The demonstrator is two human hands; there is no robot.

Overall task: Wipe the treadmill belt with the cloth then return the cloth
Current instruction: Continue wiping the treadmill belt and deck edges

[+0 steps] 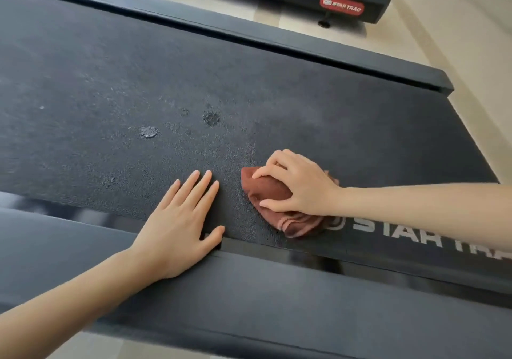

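Note:
The black textured treadmill belt (166, 81) fills most of the head view, with dusty patches and a few worn spots near its middle. A crumpled reddish-brown cloth (273, 192) lies on the belt near its front edge, beside the white STAR TRAC lettering. My right hand (296, 184) grips the cloth from above, fingers curled over it. My left hand (182, 220) rests flat, fingers straight, partly on the belt and partly on the near side rail, a little left of the cloth.
Dark side rails run along the belt on the near side (277, 303) and the far side (304, 42). A second treadmill's end with a red STAR TRAC badge (342, 5) stands at the top. Light floor (457, 40) shows on the right.

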